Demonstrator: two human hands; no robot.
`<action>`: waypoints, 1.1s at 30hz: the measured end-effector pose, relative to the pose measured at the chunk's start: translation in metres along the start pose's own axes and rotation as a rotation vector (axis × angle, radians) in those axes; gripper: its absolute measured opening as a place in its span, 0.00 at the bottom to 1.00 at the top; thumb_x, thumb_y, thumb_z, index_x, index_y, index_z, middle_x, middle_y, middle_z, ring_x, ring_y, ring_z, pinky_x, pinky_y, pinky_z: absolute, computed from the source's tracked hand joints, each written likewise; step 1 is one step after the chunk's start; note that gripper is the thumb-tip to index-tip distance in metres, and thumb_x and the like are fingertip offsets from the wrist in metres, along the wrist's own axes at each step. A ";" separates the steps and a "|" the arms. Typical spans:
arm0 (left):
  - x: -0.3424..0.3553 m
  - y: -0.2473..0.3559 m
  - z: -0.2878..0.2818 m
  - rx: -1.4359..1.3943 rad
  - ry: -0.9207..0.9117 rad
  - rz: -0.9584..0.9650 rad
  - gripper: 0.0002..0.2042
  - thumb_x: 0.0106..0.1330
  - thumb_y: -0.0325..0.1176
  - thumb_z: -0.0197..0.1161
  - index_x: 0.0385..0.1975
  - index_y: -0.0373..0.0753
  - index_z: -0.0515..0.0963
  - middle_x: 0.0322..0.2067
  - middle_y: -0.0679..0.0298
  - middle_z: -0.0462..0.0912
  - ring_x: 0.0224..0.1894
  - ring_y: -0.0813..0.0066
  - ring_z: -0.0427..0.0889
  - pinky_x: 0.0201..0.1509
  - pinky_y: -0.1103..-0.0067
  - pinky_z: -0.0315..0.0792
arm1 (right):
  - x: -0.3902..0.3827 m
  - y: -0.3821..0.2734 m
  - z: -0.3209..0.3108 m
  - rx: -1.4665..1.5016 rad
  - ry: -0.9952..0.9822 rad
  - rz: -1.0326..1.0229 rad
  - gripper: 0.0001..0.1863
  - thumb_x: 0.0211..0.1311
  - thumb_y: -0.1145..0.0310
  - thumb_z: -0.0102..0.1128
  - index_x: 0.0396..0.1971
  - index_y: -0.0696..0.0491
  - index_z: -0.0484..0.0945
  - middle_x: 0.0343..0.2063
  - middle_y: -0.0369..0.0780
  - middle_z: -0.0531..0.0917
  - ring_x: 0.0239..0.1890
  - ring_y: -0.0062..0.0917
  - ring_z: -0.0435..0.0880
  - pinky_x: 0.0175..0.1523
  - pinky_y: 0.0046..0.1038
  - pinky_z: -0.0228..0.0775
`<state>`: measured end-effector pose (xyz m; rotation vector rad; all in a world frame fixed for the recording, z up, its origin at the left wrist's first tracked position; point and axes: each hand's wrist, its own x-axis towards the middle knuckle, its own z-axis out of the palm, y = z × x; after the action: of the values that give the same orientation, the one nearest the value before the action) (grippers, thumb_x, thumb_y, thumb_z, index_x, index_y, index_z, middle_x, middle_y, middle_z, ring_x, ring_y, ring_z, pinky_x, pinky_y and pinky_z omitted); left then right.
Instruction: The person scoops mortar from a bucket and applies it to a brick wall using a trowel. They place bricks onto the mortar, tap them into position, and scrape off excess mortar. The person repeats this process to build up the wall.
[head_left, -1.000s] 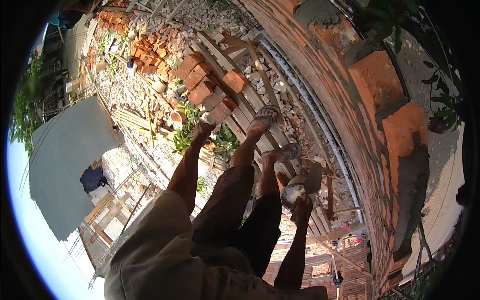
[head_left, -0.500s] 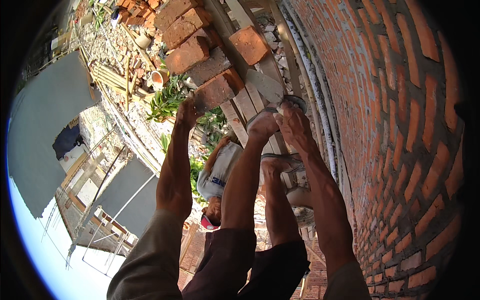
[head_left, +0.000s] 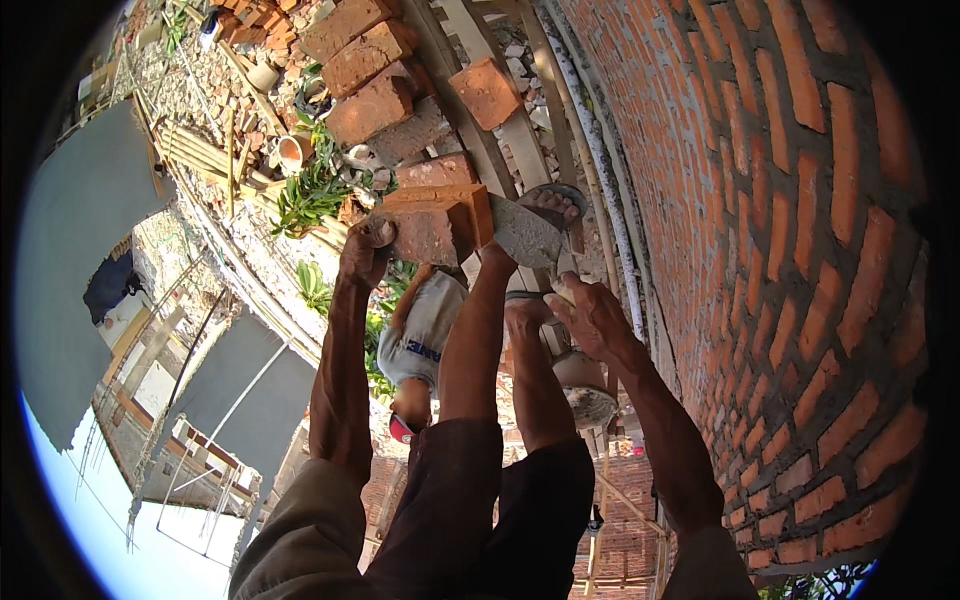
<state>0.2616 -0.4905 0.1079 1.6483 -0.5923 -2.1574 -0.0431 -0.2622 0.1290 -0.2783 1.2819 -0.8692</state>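
Drawn closer, brick (head_left: 425,236) juts rightward from left grip (head_left: 367,248) clasping its end, right grip (head_left: 594,320) clutching trowel (head_left: 527,238).

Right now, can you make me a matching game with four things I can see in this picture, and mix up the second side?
Column one
1. Left hand
2. Trowel
3. Brick wall
4. Leafy plant

Column two
A. Along the right side of the picture
B. Bright green
C. Gripping a loose brick by its end
D. Held in the right hand

Right pairs: 1-C, 2-D, 3-A, 4-B.
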 end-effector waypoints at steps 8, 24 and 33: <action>-0.106 0.133 0.163 0.478 -0.291 0.068 0.28 0.43 0.31 0.74 0.47 0.30 0.76 0.35 0.61 0.84 0.35 0.75 0.81 0.43 0.77 0.76 | -0.124 -0.116 0.021 0.755 -0.024 0.078 0.18 0.66 0.61 0.57 0.47 0.58 0.71 0.47 0.36 0.71 0.47 0.18 0.73 0.56 0.25 0.68; -0.308 0.194 0.465 0.985 0.201 0.696 0.64 0.36 0.47 0.78 0.65 0.18 0.38 0.59 0.34 0.60 0.58 0.45 0.68 0.61 0.67 0.64 | -0.272 -0.261 0.060 -0.157 0.528 -0.353 0.17 0.63 0.60 0.58 0.37 0.62 0.73 0.22 0.46 0.78 0.24 0.32 0.76 0.33 0.34 0.69; -0.325 0.189 0.458 1.325 -0.358 0.667 0.27 0.34 0.30 0.71 0.39 0.29 0.72 0.23 0.63 0.74 0.25 0.71 0.72 0.28 0.76 0.70 | -0.322 -0.199 0.087 0.071 0.699 -0.307 0.18 0.63 0.61 0.59 0.43 0.60 0.72 0.27 0.46 0.78 0.31 0.31 0.80 0.37 0.33 0.70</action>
<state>-0.0929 -0.4316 0.5789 1.0931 -2.5989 -1.4868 -0.0539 -0.1937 0.5118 -0.1130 1.8774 -1.3416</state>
